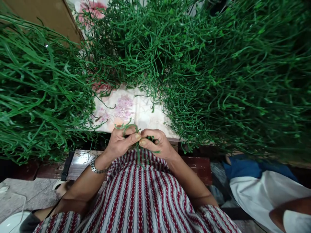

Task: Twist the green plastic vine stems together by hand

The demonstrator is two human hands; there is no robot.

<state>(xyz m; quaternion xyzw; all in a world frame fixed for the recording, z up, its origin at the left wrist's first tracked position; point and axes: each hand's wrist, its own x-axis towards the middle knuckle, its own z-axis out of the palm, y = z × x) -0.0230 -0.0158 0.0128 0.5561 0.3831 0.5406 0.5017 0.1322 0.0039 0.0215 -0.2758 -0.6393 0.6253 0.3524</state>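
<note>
Close together in front of my body, my two hands meet thumb to thumb just past the near edge of the table. My left hand (121,142) is closed in a pinch on thin green stems (130,125), whose curled ends stick up above its fingers. Touching it, my right hand (157,142) is also pinched shut, with bits of green stem showing between its fingers and below its thumb. More green strands hang down beneath the hands. The exact spot where the fingertips join is hidden. The stems look like plastic plant stems.
Large heaps of green stems lie at the left (43,87), back (150,38) and right (238,90). A pale flowered tablecloth (150,113) shows between them. A cardboard box (46,16) stands at the back left. At the right sits a person in white and blue clothes (264,187).
</note>
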